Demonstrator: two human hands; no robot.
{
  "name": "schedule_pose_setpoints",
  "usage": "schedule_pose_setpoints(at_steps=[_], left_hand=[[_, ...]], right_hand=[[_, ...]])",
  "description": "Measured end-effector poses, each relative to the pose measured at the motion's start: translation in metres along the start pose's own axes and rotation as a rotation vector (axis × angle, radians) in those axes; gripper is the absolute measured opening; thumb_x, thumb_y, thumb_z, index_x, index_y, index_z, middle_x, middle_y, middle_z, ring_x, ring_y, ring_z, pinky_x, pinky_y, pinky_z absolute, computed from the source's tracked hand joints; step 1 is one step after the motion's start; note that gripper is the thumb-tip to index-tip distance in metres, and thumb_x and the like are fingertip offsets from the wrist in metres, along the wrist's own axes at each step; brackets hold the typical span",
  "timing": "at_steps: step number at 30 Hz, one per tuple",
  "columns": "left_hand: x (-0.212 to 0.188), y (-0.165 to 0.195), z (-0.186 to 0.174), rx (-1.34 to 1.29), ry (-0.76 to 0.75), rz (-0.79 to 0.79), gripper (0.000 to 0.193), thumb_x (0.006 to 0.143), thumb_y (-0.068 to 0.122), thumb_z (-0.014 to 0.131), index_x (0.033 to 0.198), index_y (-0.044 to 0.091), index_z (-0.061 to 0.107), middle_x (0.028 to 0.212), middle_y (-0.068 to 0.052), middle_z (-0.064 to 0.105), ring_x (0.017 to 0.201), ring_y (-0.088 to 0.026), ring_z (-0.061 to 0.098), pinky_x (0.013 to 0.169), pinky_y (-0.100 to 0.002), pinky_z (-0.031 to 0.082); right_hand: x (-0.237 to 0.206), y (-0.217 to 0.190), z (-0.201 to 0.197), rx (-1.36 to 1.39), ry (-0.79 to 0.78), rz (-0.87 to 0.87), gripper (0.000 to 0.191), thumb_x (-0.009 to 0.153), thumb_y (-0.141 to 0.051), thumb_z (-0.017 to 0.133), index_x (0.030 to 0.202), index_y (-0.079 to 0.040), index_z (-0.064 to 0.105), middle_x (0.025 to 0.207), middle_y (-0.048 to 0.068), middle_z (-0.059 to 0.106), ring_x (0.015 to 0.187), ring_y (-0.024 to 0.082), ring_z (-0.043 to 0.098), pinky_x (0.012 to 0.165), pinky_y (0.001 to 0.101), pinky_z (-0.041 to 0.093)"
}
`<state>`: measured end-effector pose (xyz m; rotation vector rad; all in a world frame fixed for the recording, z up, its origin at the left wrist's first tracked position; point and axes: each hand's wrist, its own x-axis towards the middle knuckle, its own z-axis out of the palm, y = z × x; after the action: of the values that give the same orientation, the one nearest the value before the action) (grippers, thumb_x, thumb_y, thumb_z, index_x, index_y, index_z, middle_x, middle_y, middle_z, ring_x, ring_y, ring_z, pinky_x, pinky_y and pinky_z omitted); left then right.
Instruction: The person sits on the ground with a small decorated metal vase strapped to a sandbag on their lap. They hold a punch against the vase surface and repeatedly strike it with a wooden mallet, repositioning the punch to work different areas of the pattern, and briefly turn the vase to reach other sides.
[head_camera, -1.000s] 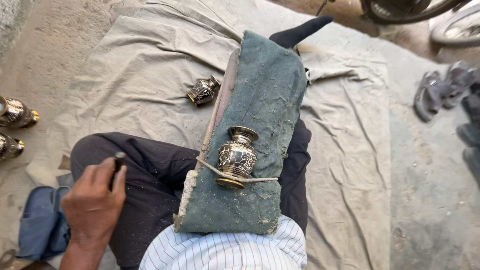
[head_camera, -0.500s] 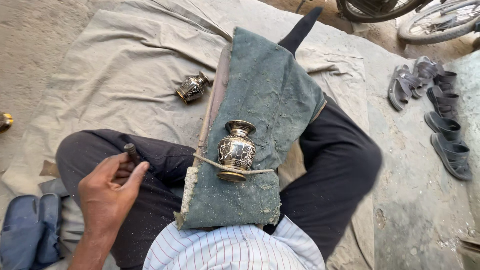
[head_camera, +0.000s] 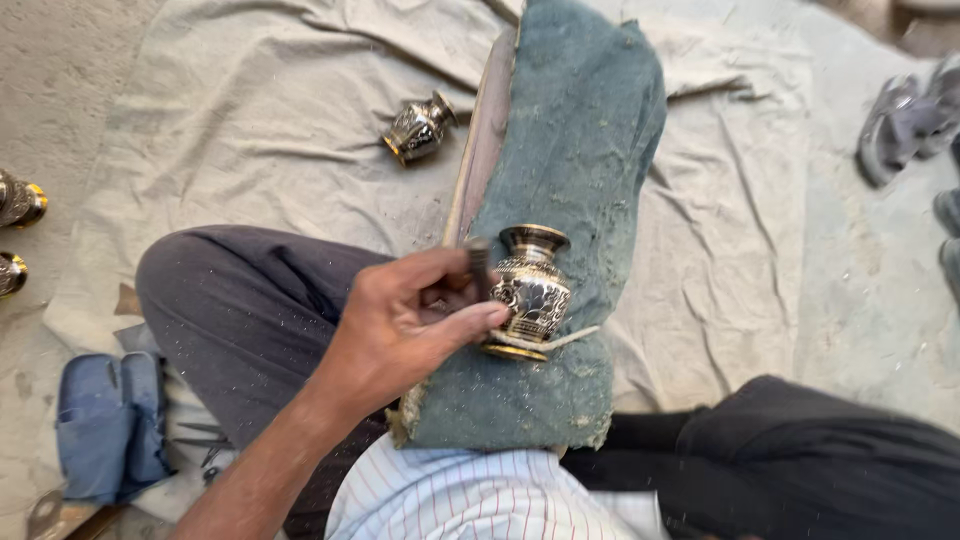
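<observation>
the left hand (head_camera: 400, 320) pinches a small dark tool (head_camera: 479, 262) between narrowly curled fingers (head_camera: 470, 318), just beside the engraved brass vase (head_camera: 528, 292) on the green padded board (head_camera: 570, 160).

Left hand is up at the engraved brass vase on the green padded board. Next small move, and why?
Probably bring the small dark tool tip down onto the engraved brass vase. The left hand pinches the tool right beside the vase's shoulder, and the vase lies tied by a cord on the green padded board. Right hand is out of view.
</observation>
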<state>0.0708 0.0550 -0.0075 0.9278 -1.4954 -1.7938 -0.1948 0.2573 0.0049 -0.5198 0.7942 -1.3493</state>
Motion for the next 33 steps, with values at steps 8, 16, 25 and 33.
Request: schedule_pose_setpoints(at_steps=[8,16,25,33], left_hand=[[0.032,0.0,0.008,0.115,-0.101,0.179,0.041,0.084,0.018,0.084,0.122,0.009,0.074,0.095,-0.001,0.076,0.083,-0.008,0.073,0.071,-0.022,0.066],[0.031,-0.022,0.014,0.169,-0.165,0.335,0.046,0.09,0.021,0.081,0.133,0.013,0.068,0.097,0.0,0.074,0.084,-0.006,0.073,0.075,-0.022,0.068],[0.047,-0.028,0.012,0.113,-0.222,0.496,0.044,0.09,0.025,0.079,0.131,0.014,0.067,0.093,0.001,0.074,0.081,-0.01,0.074,0.076,-0.025,0.067],[0.047,-0.032,0.018,0.125,-0.203,0.573,0.046,0.095,0.027,0.077,0.137,0.016,0.062,0.109,-0.001,0.074,0.089,-0.011,0.075,0.082,-0.028,0.065]], right_hand=[[-0.034,-0.043,0.006,-0.762,0.515,0.051,0.075,0.084,0.013,0.07,0.156,-0.002,0.052,0.094,0.022,0.065,0.09,0.034,0.07,0.079,0.0544,0.062],[-0.009,-0.101,-0.014,-1.389,0.624,0.342,0.051,0.075,0.015,0.081,0.117,0.0,0.054,0.093,0.018,0.068,0.079,0.03,0.073,0.066,0.0484,0.063],[0.044,-0.167,-0.041,-1.504,0.661,0.466,0.039,0.09,0.01,0.061,0.127,0.001,0.057,0.099,0.015,0.067,0.096,0.02,0.071,0.093,0.0366,0.057],[0.05,-0.161,0.001,-1.778,0.639,0.282,0.041,0.092,0.003,0.06,0.133,-0.002,0.057,0.102,0.012,0.066,0.093,0.017,0.07,0.088,0.0323,0.057]])
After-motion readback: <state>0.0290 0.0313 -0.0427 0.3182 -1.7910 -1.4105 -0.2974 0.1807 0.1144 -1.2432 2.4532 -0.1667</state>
